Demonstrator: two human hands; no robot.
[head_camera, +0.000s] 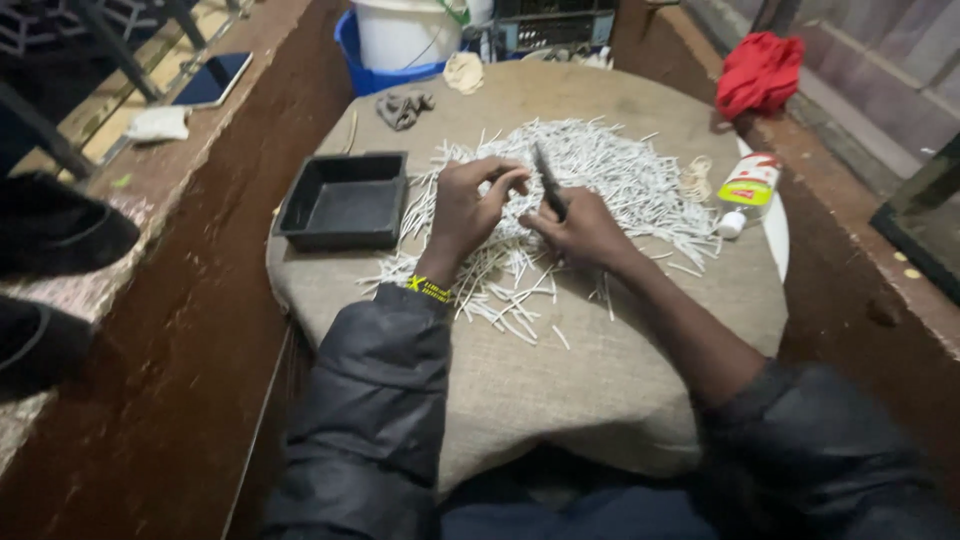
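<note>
left hand (470, 205): fingers pinched narrow, looks like one white stick (512, 172) at the tips; partly hidden, can't be sure
right hand (580, 232): closed around a thin dark blade-like tool (548, 182), tip pointing up toward the left hand
sticks pile (600, 175): loose heap of thin white sticks across the burlap-covered round surface (560, 380), right under and beyond both hands
look: pale, straight, short, uniform, scattered every direction
handling: judged very light, fairly stiff but snappable, prone to rolling and scattering; pinch near one end, one at a time
tray (343, 200): black, rectangular, just left of the pile
bottle (746, 188): small, lying at the pile's right edge
red cloth (760, 72): far right ledge
</note>
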